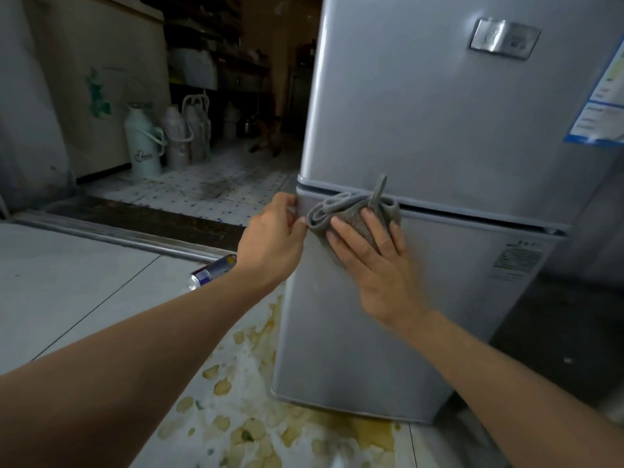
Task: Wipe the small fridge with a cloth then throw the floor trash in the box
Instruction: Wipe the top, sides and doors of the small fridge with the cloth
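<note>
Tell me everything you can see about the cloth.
The cloth is grey, looks like soft woven or knitted fabric, and is bunched into loose folds, one end poking upward. It lies against the silver fridge front, at the seam between the upper and lower doors near the left edge. The right hand presses it flat with straight fingers; the left hand grips the fridge edge beside it, close to the cloth's fold.

— How many fridges? 
— One silver fridge point(439, 130), two doors, with one grey cloth point(351, 214) on it. 
— Hands? 
— Two: the left hand point(273, 238) and the right hand point(374, 261), near centre. 
— Stickers? 
— One blue label point(601, 99) at three o'clock. 
— On the floor? 
— One can point(212, 270) near centre; at least four pale flasks point(143, 140) at ten o'clock.
</note>
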`<state>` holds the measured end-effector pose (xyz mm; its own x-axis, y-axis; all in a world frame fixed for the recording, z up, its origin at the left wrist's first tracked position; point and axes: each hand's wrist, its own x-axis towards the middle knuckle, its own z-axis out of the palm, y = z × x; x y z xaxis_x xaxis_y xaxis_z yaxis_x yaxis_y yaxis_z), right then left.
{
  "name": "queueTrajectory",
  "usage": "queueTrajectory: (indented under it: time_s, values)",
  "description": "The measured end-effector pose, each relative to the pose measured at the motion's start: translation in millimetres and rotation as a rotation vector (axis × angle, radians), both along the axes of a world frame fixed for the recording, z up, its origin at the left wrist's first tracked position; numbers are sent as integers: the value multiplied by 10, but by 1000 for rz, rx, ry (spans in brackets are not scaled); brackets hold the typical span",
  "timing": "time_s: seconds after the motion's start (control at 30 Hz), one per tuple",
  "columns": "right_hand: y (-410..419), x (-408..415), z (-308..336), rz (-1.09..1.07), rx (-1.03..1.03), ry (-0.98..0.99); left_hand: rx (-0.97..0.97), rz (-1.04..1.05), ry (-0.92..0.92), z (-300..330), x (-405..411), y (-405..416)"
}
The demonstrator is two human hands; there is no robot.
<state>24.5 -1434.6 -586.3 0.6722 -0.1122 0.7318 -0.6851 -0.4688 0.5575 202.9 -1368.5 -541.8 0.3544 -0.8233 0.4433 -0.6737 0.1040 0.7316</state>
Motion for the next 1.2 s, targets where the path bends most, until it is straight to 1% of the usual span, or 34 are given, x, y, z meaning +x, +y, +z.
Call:
queueTrajectory:
  time_s: [0.1,0.17,0.27,0.3,0.33,0.43,0.5,0.57,0.6,0.7,0.73,0.8,0.83,0.87,0.97,1.03,1.1,1.2]
  values:
    - [19,-152,-315,-68,-2,174,1,39,-45,-68,-61,-36]
    - [94,-280,-421,-95,49,300,-6,56,-32,-80,-95,-30]
    - [225,-409,-440,-78,116,402,23,65,-27,-61,-112,-20]
    - [236,-433,-376,-67,103,395,34,67,-28,-50,-112,-17]
    - [214,-452,-274,-55,74,345,40,66,-23,-42,-113,-18]
    - [37,-551,135,-62,11,36,28,65,0,-49,-118,-26]
    - [-50,-650,197,-82,43,-71,22,58,31,-67,-119,-26]
    - [-44,-735,-30,-108,54,-63,9,55,41,-83,-129,-24]
    - [-9,-776,-205,-120,62,-16,2,61,30,-88,-131,-20]
    - [147,-950,-649,-159,169,209,4,61,31,-89,-136,-19]
    - [191,-1001,-701,-167,190,250,7,59,39,-91,-138,-20]
    - [223,-1045,-666,-177,197,256,5,57,56,-99,-136,-23]
    - [218,-1046,-593,-180,193,216,0,53,69,-105,-143,-29]
    - [191,-1029,-477,-177,184,132,-9,49,86,-115,-151,-37]
    - [35,-946,-129,-186,147,-231,-46,46,127,-165,-161,-53]
    - [39,-884,-207,-215,186,-375,-68,50,125,-182,-165,-63]
    - [135,-851,-559,-273,267,-464,-78,54,114,-188,-160,-60]
    - [272,-907,-1010,-373,356,-441,-83,51,107,-192,-164,-52]
